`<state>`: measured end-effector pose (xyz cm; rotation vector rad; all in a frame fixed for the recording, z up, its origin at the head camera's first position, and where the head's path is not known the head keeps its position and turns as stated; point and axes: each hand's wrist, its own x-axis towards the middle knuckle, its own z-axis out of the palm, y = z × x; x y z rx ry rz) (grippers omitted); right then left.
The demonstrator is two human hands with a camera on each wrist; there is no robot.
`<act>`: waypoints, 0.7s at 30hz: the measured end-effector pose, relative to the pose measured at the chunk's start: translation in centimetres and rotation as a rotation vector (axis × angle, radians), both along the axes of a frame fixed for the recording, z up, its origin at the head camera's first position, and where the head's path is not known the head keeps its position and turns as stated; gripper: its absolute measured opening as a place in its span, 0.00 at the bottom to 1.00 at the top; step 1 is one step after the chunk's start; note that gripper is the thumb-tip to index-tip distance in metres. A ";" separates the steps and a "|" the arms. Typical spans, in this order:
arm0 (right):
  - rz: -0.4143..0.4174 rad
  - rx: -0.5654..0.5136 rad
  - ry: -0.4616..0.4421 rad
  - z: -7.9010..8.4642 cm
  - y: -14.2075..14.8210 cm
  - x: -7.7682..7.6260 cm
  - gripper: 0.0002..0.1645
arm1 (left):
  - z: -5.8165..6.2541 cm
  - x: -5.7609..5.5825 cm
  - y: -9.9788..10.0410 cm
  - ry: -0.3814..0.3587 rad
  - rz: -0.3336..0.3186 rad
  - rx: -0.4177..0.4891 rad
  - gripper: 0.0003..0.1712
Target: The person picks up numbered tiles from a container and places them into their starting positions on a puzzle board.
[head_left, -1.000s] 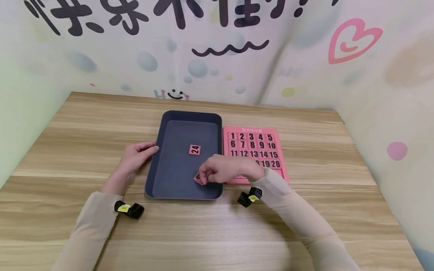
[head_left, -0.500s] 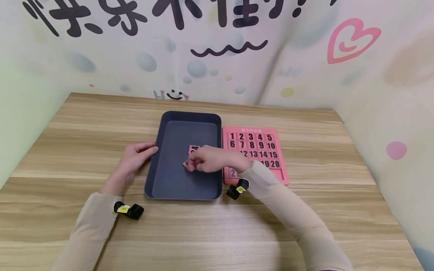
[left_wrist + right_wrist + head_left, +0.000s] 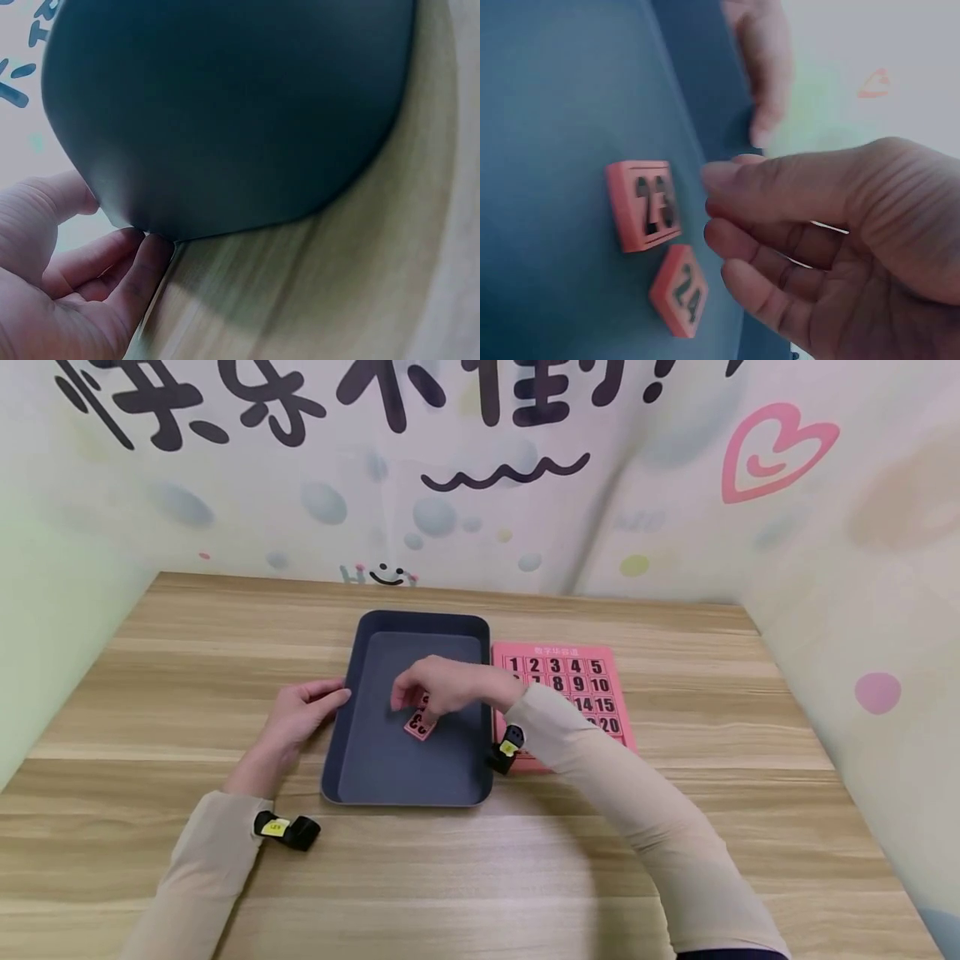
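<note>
A dark blue tray (image 3: 378,768) lies on the table. At its left side my left hand (image 3: 303,714) holds the wall, thumb at the rim and fingers low on the outside in the left wrist view. Over the middle of the tray hovers my right hand (image 3: 442,685), fingers loosely bent, with nothing held. Just by its fingertips lie two pink number tiles on the tray floor: tile 23 (image 3: 646,206) and tile 24 (image 3: 681,292). They sit close together at different angles; in the head view the right hand partly hides tile 24.
A pink number board (image 3: 600,647) with rows of numbered tiles stands against the tray's right side, partly covered by the right forearm. Both rest on a wood-grain table (image 3: 420,885), with a printed wall (image 3: 480,552) behind.
My right hand has carried tile 23 from the tray's lower right up and left beside tile 24, then let it go and lifted slightly. The left hand stays at the tray wall.
</note>
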<state>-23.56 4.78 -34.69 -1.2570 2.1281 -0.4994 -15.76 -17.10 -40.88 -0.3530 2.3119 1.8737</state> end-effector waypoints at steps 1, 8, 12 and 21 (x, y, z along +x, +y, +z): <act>0.017 0.031 0.013 -0.2 -0.2 0.0 0.19 | 0.0 0.0 0.0 -0.001 -0.001 -0.001 0.29; 0.017 0.156 0.092 -0.9 -1.0 0.4 0.20 | -0.2 0.1 -0.1 -0.014 -0.002 -0.004 0.29; 0.015 0.181 0.119 -1.1 -1.2 0.6 0.19 | -0.2 0.0 0.0 -0.022 0.003 -0.004 0.29; -0.002 0.170 0.161 -1.5 -1.5 0.8 0.16 | 0.0 -0.1 0.0 -0.013 0.013 0.005 0.29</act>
